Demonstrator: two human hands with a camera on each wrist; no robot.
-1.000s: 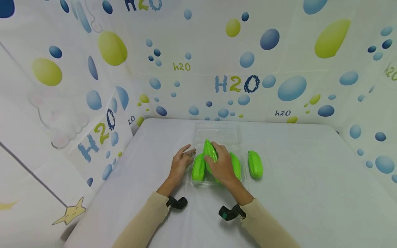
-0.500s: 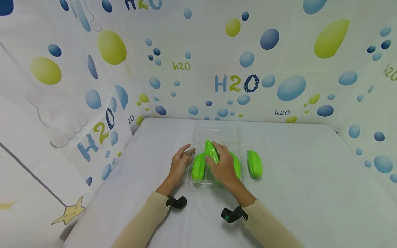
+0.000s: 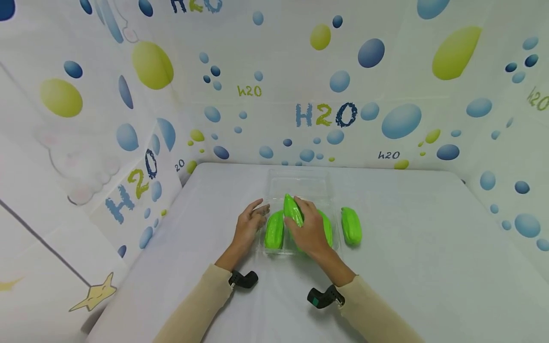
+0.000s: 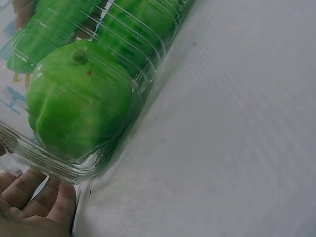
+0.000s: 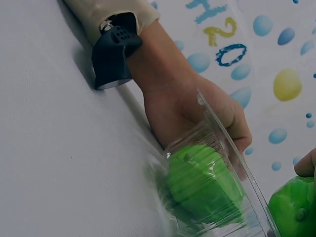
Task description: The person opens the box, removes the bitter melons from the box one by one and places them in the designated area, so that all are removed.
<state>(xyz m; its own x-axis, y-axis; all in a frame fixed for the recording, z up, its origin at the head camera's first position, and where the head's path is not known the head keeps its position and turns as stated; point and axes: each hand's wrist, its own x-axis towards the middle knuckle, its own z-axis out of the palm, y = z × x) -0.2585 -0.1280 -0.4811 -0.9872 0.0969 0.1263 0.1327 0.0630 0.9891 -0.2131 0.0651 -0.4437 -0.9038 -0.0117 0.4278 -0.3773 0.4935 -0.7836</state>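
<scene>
My right hand (image 3: 309, 231) grips a glossy green ribbed gourd-like vegetable (image 3: 293, 210) over the open clear plastic box (image 3: 280, 252). Its pointed end faces up and away; the palm hides the lower part. In the right wrist view a fingertip lies on this vegetable (image 5: 295, 210). Inside the box, a similar green vegetable (image 3: 274, 232) lies at the left and another (image 3: 328, 228) at the right, partly behind my right hand. My left hand (image 3: 249, 226) touches the box's left side, fingers loosely extended along the rim; its fingers (image 4: 22, 190) show beside the box corner in the left wrist view.
One more green vegetable (image 3: 351, 226) lies on the white tablecloth (image 3: 411, 267) right of the box. The box's clear lid (image 3: 299, 185) is folded back behind it. A patterned sheet (image 3: 274, 62) hangs around the table's back and sides.
My right hand has shifted slightly to the right with the green vegetable in its grip. My left hand stays at the box's side.
</scene>
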